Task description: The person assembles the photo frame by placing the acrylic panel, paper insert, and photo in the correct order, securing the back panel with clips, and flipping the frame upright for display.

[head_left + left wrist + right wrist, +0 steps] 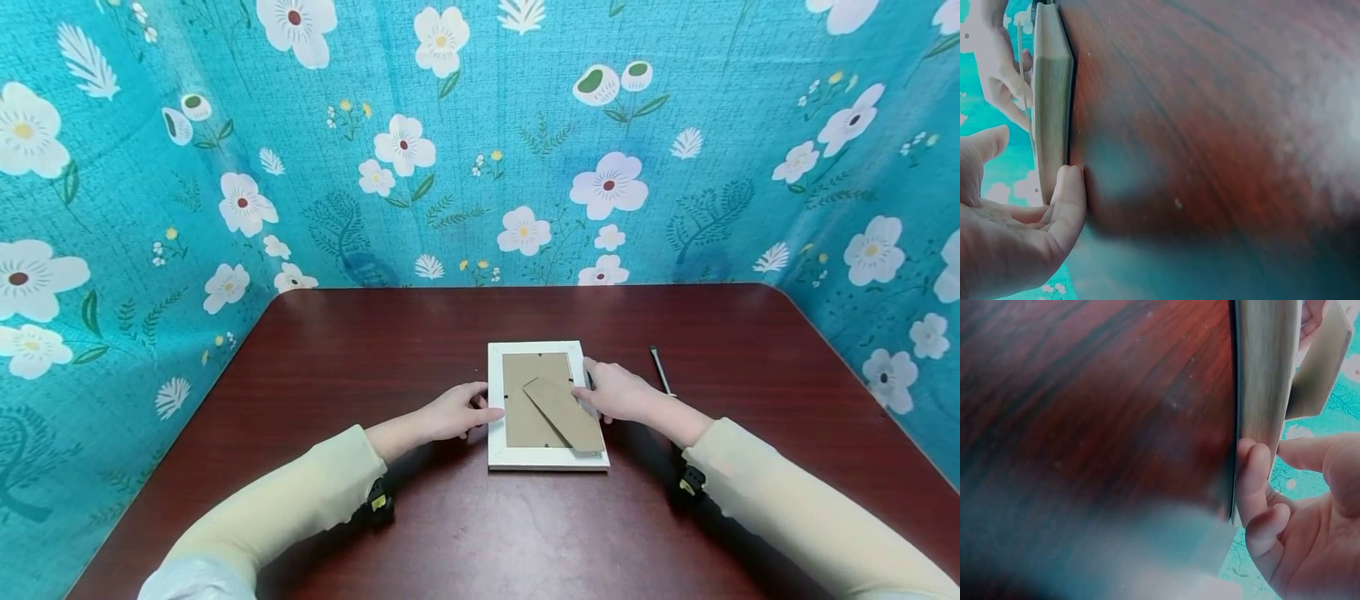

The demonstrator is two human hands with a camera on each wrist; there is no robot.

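Note:
A white picture frame (549, 457) lies face down on the table, its brown backing board (522, 425) showing. The cardboard easel stand (566, 412) on the back slants across it, its free end lifted a little. My left hand (461, 410) is at the frame's left side; its fingertips (1071, 178) touch the side edge while the thumb (996, 142) stands off from the back. On the opposite side my right hand (618, 392) pinches the frame's edge, thumb at the back's rim and fingers (1254, 472) against the side.
A thin dark pen-like stick (660, 367) lies on the dark red wooden table (360, 333), just beyond the right forearm. Blue flowered cloth (465, 167) hangs around the table's back and sides. Each wrist wears a black strap-on device (378, 500).

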